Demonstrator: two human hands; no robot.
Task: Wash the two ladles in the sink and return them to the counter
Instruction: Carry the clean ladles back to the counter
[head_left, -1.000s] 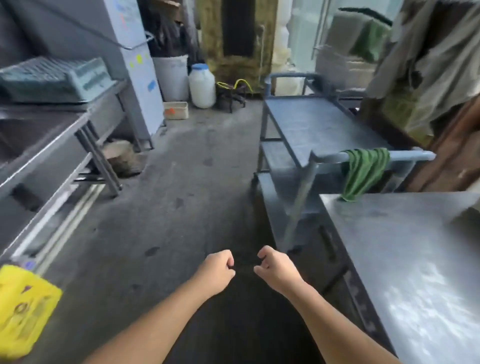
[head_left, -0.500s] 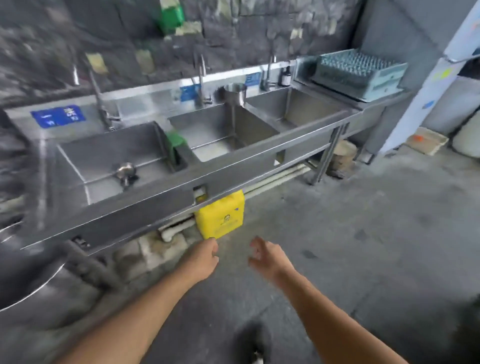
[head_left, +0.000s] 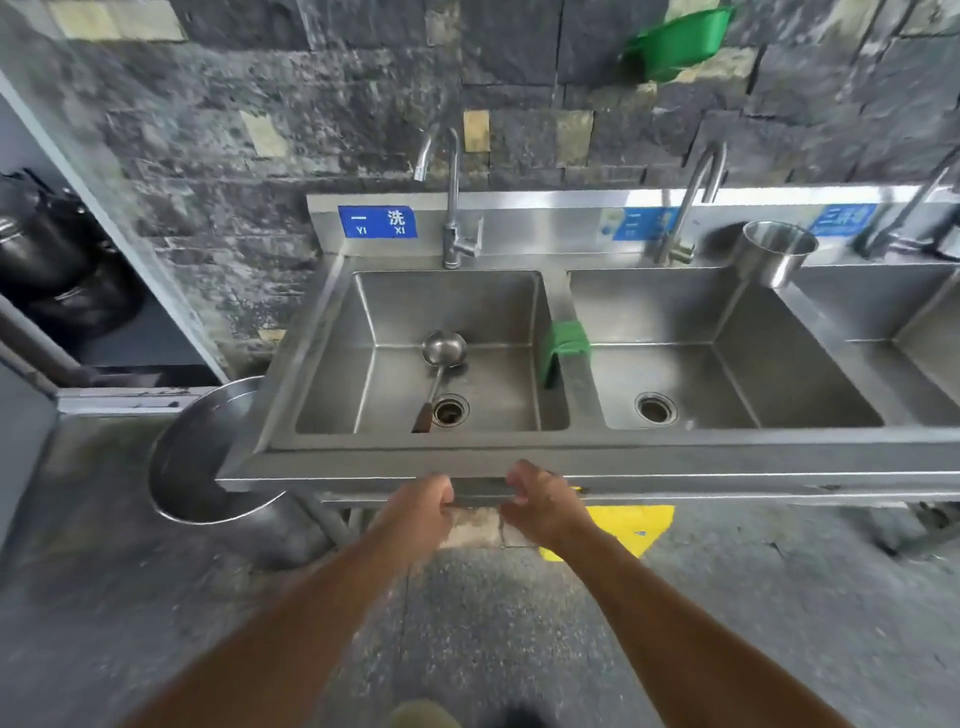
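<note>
Hands (head_left: 415, 506) empty; ladle (head_left: 440, 364) handle-end hidden.

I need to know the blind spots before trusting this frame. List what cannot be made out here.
- Second ladle: only one ladle shows, in the left basin; none other in the head view.
- Middle and right blue signs: blurred, unreadable.
- Third basin: cut by the right edge.
- Left hand, right hand: empty.

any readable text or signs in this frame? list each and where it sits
"一 洗" over "YI XI": blue sign on the sink backsplash, left of the first faucet.
Second blue sign: too blurred to read.
Third blue sign: too blurred to read.
</note>
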